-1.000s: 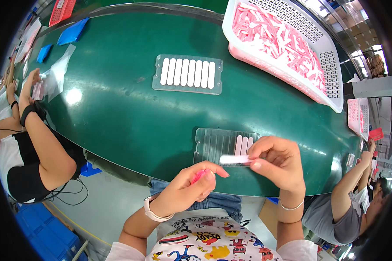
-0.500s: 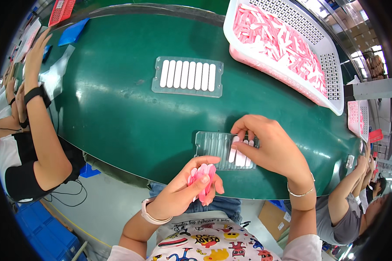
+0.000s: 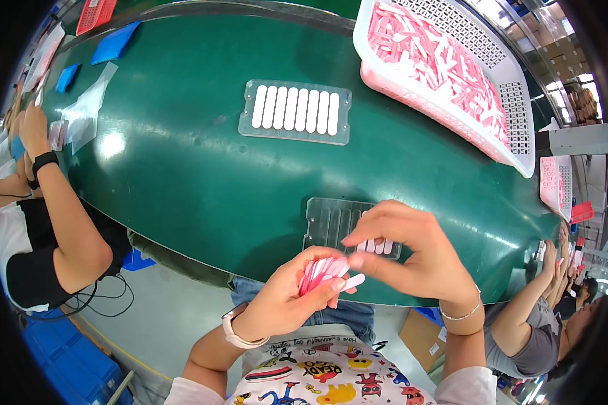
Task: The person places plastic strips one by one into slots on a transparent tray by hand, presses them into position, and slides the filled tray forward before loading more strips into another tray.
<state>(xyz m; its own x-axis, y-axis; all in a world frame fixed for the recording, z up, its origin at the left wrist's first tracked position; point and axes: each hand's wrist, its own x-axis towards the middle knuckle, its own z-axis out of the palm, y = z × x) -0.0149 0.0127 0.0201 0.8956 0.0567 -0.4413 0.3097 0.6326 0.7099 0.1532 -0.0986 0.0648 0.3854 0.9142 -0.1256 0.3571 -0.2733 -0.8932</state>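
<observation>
My left hand [image 3: 300, 290] is closed around a bundle of small pink-and-white nail files [image 3: 323, 272], flat strips with rounded ends. One file [image 3: 353, 281] sticks out of the bundle past the thumb. Just above it hovers my right hand [image 3: 412, 250], thumb and forefinger apart with nothing seen between them. Beneath that hand lies a clear slotted plastic tray [image 3: 321, 226]. White files [image 3: 378, 247] sit in its right-hand slots, partly covered by my fingers; the left slots show bare. Farther off, a second clear tray [image 3: 248, 131] holds a full row of white files [image 3: 296, 109].
A white perforated basket [image 3: 446, 129] heaped with pink and white files stands at the far right of the green table [image 3: 203, 182]. At the left, another person's arm [image 3: 71, 216] reaches in near blue packets [image 3: 115, 42] and clear film [image 3: 91, 111]. More people work at the right.
My right hand has left the tray's files and come down-left to the bundle. One file now juts out of my left hand. The co-worker's arm at left has lowered.
</observation>
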